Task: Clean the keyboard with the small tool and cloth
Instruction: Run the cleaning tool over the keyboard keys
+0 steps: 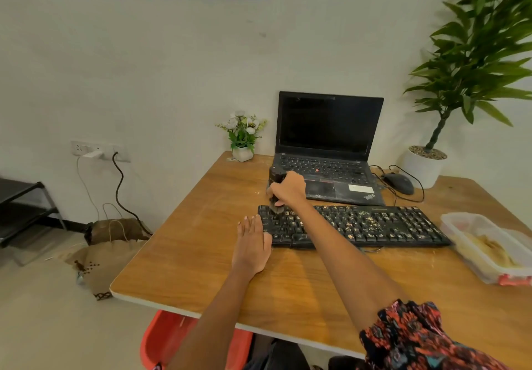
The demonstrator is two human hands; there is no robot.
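A black keyboard [371, 225] lies across the wooden desk [184, 257], its keys speckled with pale crumbs. My right hand [288, 189] grips a small black tool [277, 178] upright, with its lower tip on the keyboard's top left corner. My left hand [252, 244] lies flat on the desk with straight fingers, its edge against the keyboard's left end. I see no cloth apart from something pale inside the plastic container.
An open black laptop [328, 145] stands behind the keyboard, with a black mouse [398, 183] and cables to its right. A small flower pot [242, 136] sits at the back. A clear plastic container [486, 246] is at the right. A tall potted plant [472, 61] stands beyond.
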